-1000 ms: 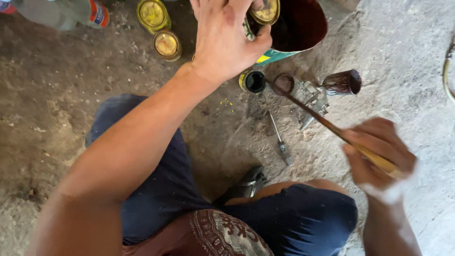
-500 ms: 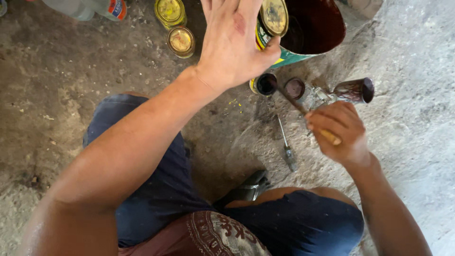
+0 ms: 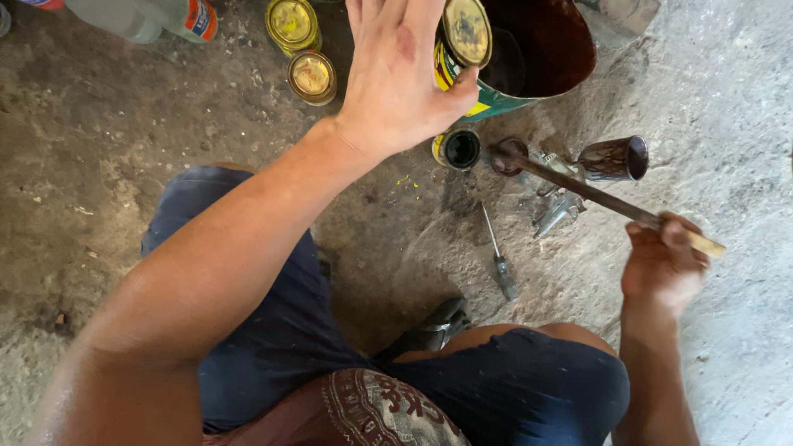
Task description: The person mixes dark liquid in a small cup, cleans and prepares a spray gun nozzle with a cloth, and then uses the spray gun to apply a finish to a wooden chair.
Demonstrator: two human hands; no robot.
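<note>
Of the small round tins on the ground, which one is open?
The small tin just below the left hand, showing a dark inside; the two yellow-lidded tins at top stay closed.

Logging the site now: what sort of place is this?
Probably a makeshift paint-mixing spot on a bare concrete floor: stained small tins, a big dark-coated bucket, and a screwdriver lying on the ground.

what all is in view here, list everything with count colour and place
big tin: 1, dark brown inside, top centre
small tin: 1, yellow, in left hand
lidded tins: 2, yellow, top left
open tin: 1, black inside, centre ground
stick: 1, brown, in right hand
cup: 1, brown, lying right
screwdriver: 1, grey, ground
bottle: 1, clear, top left
left hand: grips small tin
right hand: grips stick
</note>
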